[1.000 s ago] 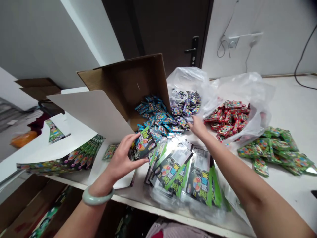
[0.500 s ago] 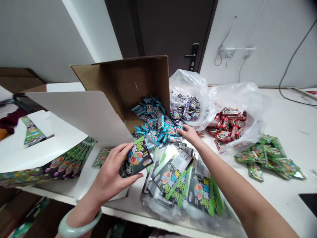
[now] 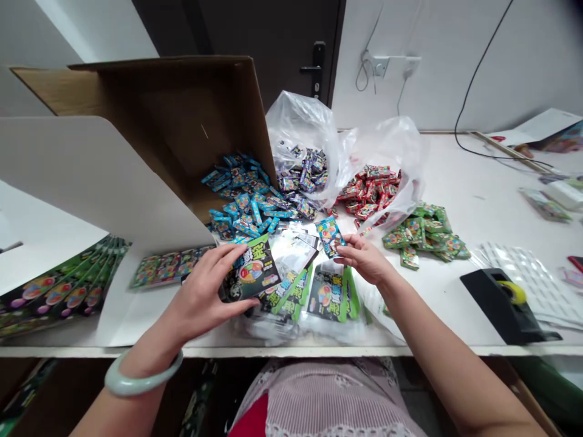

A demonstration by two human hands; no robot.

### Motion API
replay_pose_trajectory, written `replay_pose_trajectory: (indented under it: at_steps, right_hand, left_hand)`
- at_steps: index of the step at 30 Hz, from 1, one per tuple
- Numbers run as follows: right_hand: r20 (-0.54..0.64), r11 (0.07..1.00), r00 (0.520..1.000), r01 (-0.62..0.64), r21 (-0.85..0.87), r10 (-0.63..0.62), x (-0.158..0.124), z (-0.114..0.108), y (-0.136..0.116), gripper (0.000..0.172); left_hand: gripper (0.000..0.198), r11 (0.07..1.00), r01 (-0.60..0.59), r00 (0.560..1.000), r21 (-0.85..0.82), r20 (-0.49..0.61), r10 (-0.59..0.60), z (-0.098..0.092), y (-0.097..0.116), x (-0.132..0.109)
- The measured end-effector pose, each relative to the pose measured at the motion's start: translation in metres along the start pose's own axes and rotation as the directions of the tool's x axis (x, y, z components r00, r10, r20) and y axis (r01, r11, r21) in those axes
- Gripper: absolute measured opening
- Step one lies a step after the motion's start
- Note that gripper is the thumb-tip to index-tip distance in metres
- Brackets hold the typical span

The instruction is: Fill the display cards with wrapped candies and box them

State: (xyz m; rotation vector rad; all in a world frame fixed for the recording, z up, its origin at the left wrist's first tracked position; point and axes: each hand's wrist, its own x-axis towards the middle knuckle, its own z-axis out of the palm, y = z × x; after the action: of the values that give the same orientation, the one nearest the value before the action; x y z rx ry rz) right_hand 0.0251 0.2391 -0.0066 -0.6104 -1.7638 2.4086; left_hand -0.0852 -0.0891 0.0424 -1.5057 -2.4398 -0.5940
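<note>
My left hand (image 3: 204, 294) is closed around a black and green printed pouch (image 3: 252, 270), held above the table's front. Between the thumb and fingers of my right hand (image 3: 364, 258) is a small blue candy packet (image 3: 330, 237). Below both hands lies a spread of flat printed pouches (image 3: 328, 294) in clear plastic. Blue candy packets (image 3: 248, 212) spill from a cardboard box (image 3: 159, 115) lying on its side. Purple packets (image 3: 305, 170) and red packets (image 3: 371, 188) sit in clear plastic bags, with green packets (image 3: 423, 233) heaped at the right.
A white carton (image 3: 109, 182) with a raised flap stands at the left, a row of small packets (image 3: 170, 267) beside it. To the right are a black tape dispenser (image 3: 501, 303) and a silvery patterned sheet (image 3: 523, 267). A dark cable (image 3: 471, 85) hangs along the wall.
My right hand has drawn back from the blue pile with a blue packet in its fingers. The left hand still holds the pouch. The view has turned right and downward.
</note>
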Motion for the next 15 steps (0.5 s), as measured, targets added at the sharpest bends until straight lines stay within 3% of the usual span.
replay_pose_trajectory:
  at_steps: [4,6,8,10,12,15]
  right_hand:
    - [-0.085,0.988,0.996,-0.005,-0.153,-0.008,-0.012,-0.009,0.026,0.046]
    - [-0.100,0.946,0.995,-0.014,-0.325,-0.019,-0.020,-0.014,0.036,0.052]
    - [-0.085,0.792,0.992,0.026,-0.610,-0.098,-0.026,-0.019,0.038,0.059]
    - [0.014,0.547,0.977,0.130,-0.827,-0.211,-0.026,-0.023,0.033,0.064]
    - [0.189,0.353,0.952,0.267,-0.897,-0.241,-0.018,-0.024,0.025,0.074]
    - [0.362,0.205,0.924,0.381,-0.901,-0.127,0.000,-0.020,0.020,0.091]
  left_hand:
    - [0.084,1.000,-0.029,0.998,0.003,0.048,0.029,0.009,0.008,-0.001]
    - [0.084,0.999,-0.040,0.996,-0.004,0.074,0.040,0.015,0.010,-0.001]
    - [0.084,0.999,-0.043,0.994,-0.019,0.102,0.045,0.020,0.010,0.000]
    - [0.084,0.998,-0.042,0.992,-0.038,0.120,0.046,0.026,0.009,0.002]
    - [0.084,0.998,-0.039,0.990,-0.058,0.130,0.046,0.031,0.010,0.006]
    - [0.085,0.994,-0.049,0.988,-0.097,0.140,0.063,0.036,0.013,0.011]
